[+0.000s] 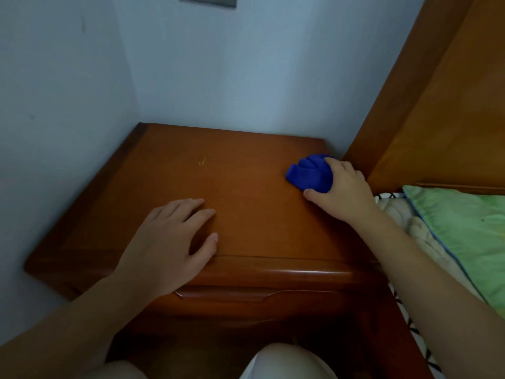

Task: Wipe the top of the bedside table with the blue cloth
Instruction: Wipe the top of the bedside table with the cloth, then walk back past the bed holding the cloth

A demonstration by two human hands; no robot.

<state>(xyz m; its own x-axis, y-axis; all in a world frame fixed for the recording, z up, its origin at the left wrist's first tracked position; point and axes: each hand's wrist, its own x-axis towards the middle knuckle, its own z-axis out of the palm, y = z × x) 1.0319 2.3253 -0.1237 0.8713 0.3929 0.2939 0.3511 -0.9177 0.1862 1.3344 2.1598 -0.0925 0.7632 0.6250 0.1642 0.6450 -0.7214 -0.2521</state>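
Note:
The bedside table point(246, 170) is brown polished wood and stands in a corner between two pale walls. A bunched blue cloth point(308, 173) lies on its right side, near the right edge. My right hand point(344, 190) grips the cloth from the right, thumb at its near side and fingers over its top. My left hand point(169, 242) rests flat on the near left part of the tabletop, fingers apart, holding nothing.
A wooden headboard point(437, 105) rises directly right of the table. A bed with a green pillow point(464, 231) and a patterned sheet lies at the right. Walls close in the table at the back and left. A drawer front point(259, 299) shows below the top.

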